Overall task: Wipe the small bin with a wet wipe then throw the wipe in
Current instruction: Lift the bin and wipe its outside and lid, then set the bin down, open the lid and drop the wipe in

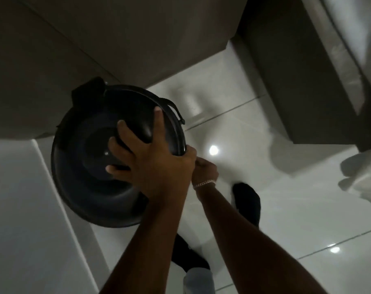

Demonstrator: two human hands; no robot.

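Note:
The small bin is black and round, seen from above on the floor, with its lid down and a thin handle at the far right rim. My left hand lies on the lid, fingers spread and clasped around a raised part of it. My right hand, with a chain bracelet at the wrist, is curled against the bin's right side just below the rim, partly behind my left hand. No wet wipe shows; what the right hand holds is hidden.
Glossy white floor tiles lie to the right. My feet in black socks stand next to the bin. A white fixture edge is at left, a dark cabinet at upper right, white cloth at the right edge.

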